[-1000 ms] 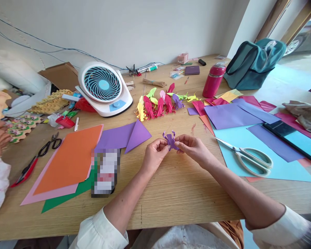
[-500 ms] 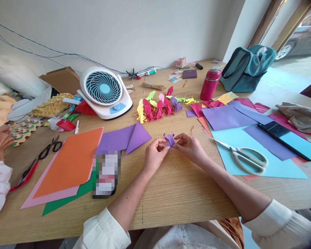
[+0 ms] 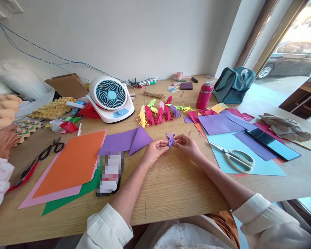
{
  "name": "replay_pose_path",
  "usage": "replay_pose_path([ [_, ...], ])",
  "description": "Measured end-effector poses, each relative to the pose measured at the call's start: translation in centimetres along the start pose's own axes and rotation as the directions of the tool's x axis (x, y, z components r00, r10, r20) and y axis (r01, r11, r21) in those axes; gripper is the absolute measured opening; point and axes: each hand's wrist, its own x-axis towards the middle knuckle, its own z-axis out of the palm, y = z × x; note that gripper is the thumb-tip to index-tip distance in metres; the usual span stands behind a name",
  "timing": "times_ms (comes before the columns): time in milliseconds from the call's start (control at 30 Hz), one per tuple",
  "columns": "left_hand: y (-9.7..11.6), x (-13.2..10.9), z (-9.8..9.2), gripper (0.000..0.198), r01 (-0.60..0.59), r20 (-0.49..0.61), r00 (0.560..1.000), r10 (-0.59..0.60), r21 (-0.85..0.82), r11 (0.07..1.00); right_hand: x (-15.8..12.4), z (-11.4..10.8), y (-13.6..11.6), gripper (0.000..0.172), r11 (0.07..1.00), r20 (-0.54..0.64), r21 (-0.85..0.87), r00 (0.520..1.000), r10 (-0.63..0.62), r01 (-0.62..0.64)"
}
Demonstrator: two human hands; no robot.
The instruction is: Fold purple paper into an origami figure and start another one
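Note:
Between my fingertips is a small purple folded paper flower (image 3: 170, 139) with curled tips pointing away from me. My left hand (image 3: 157, 150) pinches its left side near the base. My right hand (image 3: 186, 145) closes on its right side, fingers bent. Beyond my hands lies a row of folded paper flowers (image 3: 159, 115) in red, yellow, green, pink and purple. A partly folded purple sheet (image 3: 126, 140) rests left of my left hand. To the right, white-handled scissors (image 3: 238, 159) lie on a light blue sheet (image 3: 264, 170).
A white fan (image 3: 111, 98) stands at the back left, a red bottle (image 3: 204, 96) and teal bag (image 3: 233, 86) at the back right. Orange paper (image 3: 72, 162), a phone (image 3: 110, 174) and red-handled pruners (image 3: 31, 173) lie left. Another person's hand (image 3: 5, 140) touches a patterned egg tray (image 3: 27, 129).
The camera view has tilted up and turned slightly right, so the table contents appear shifted. My hands keep their pinch on the purple paper flower, with hardly any movement.

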Motion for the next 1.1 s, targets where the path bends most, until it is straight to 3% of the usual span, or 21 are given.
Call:
replay_pose_path([
  [133,0.2,-0.2,-0.3,0.026,-0.036,0.0,0.999,0.036,0.077,0.996,0.1,0.0,0.1,0.038,1.0,0.007,0.017,1.0,0.01,-0.01],
  [233,0.2,-0.5,-0.5,0.023,-0.175,0.022,0.984,0.176,0.28,0.944,0.2,-0.1,0.3,0.038,0.999,0.016,0.04,1.0,0.012,-0.013],
  [367,0.0,-0.6,-0.9,0.019,-0.351,0.12,0.931,0.346,0.559,0.751,0.3,-0.2,0.3,0.039,0.998,0.022,0.069,1.0,0.008,-0.01],
  [567,0.0,-0.7,-1.0,0.017,-0.398,0.221,0.897,0.383,0.779,0.484,0.5,-0.4,0.5,0.038,0.997,0.053,0.08,0.999,-0.001,-0.003],
  [633,0.1,-0.8,-0.9,0.016,-0.391,0.218,0.892,0.396,0.811,0.435,0.6,-0.4,0.7,0.038,0.997,0.059,0.072,0.998,-0.005,0.001],
  [933,-0.1,-0.6,-0.8,0.016,-0.33,0.19,0.892,0.41,0.893,0.306,0.2,0.3,0.8,0.026,0.997,0.039,-0.049,0.997,-0.06,0.062],
  [1100,-0.7,-0.6,-0.9,0.013,-0.304,0.186,0.928,0.322,0.878,0.369,0.1,0.3,1.2,0.017,0.975,0.009,-0.192,0.994,-0.109,0.109],
])
